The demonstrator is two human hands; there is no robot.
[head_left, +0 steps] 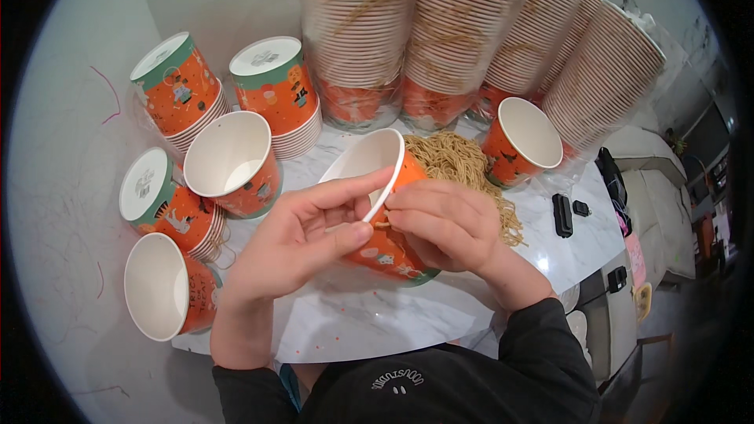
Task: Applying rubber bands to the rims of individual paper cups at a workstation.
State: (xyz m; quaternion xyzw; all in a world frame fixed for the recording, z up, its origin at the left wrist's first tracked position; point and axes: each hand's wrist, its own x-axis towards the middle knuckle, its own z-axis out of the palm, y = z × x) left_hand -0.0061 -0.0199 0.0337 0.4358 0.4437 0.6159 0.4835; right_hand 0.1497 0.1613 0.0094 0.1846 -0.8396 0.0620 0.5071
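An orange paper bucket [385, 257] with a white inside and rim is tilted in front of me at the middle of the table. My left hand [298, 235] grips its rim, fingers inside the mouth and thumb against the edge. Close to the rim, my right hand [452, 224] pinches at the outer wall, where a short bit of tan cord [382, 224] shows. The fingertips partly hide that cord. Behind the bucket and my right hand lies a loose pile of tan cords [449, 159].
Tall wrapped stacks of paper buckets [463, 20] line the back. Upturned stacks [275, 98] and upright buckets [157, 286] stand at the left; another bucket [522, 145] is at the right. Small black devices [562, 216] lie near the marble table's [345, 330] right edge.
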